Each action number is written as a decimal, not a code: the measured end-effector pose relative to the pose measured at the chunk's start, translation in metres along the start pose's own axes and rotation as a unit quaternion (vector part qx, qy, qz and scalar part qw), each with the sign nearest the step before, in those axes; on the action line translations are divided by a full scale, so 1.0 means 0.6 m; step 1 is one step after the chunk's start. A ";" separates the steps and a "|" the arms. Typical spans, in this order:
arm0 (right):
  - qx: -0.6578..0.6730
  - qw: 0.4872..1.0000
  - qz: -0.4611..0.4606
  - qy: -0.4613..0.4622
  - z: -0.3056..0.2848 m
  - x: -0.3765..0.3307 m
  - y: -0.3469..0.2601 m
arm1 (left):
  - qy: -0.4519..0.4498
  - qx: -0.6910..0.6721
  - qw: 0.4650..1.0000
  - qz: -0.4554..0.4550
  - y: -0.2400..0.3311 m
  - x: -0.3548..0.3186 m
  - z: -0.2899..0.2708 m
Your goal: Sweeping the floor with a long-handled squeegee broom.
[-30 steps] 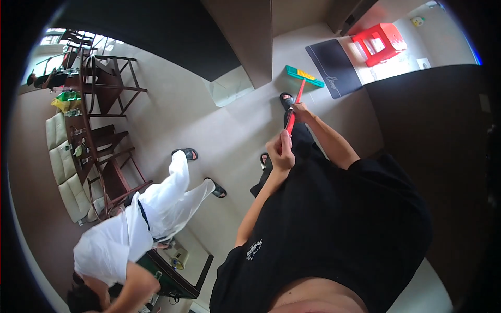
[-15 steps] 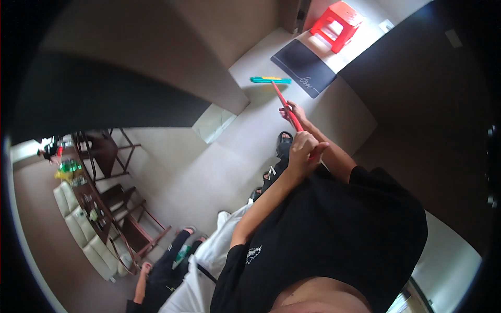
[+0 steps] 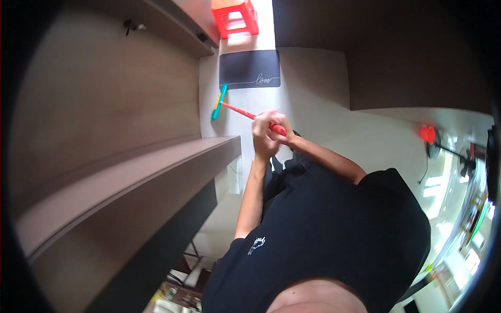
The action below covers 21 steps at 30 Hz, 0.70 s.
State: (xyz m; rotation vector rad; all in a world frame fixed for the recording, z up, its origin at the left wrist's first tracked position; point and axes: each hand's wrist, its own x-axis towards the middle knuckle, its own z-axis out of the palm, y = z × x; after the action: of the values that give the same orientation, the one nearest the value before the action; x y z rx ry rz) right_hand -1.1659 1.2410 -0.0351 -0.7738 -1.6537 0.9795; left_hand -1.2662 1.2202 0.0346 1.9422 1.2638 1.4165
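Observation:
A floor broom or mop with a red handle and a narrow teal head with a yellow strip slants away from me. I cannot tell which of the two it is. The head is at the near left corner of the dark mat. My left hand is closed round the upper part of the handle, slightly blurred. Close behind it, my right hand is also at the handle, its fingers partly hidden. The rounded red handle end sticks out past the left hand.
A dark mat with white lettering lies ahead, a red plastic stool behind it. Brown cabinet panels with a ledge rise at left. A dark brown panel stands at right. A red object is beyond, near a dark stand.
My view has swung to the left. The tool's head has turned from lying crosswise to pointing nearly away from me. My hands are now closer together on the handle.

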 end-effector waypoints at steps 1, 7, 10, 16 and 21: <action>-0.008 0.997 0.068 0.032 0.011 0.017 -0.030 | 0.066 -0.042 0.993 -0.086 -0.040 -0.012 -0.008; 0.045 0.992 0.070 0.091 0.112 0.042 -0.136 | -0.011 -0.145 0.749 -0.647 -0.343 -0.099 -0.112; -0.012 0.987 0.121 0.101 0.169 -0.056 -0.127 | -0.134 -0.349 0.522 -0.767 -0.358 -0.166 -0.087; 0.061 0.980 0.086 0.169 0.161 -0.114 -0.156 | -0.292 -0.226 0.572 -0.733 -0.343 -0.174 -0.077; 0.038 0.975 0.058 0.211 0.122 -0.137 -0.198 | -0.412 -0.167 0.615 -0.652 -0.314 -0.176 -0.022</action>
State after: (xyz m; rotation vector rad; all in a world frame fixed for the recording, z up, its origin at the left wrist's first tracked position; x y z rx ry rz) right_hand -1.2170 1.0987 0.0230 -0.9605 -1.2090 0.8790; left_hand -1.3647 1.2215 -0.1583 0.6692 1.2232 -0.0783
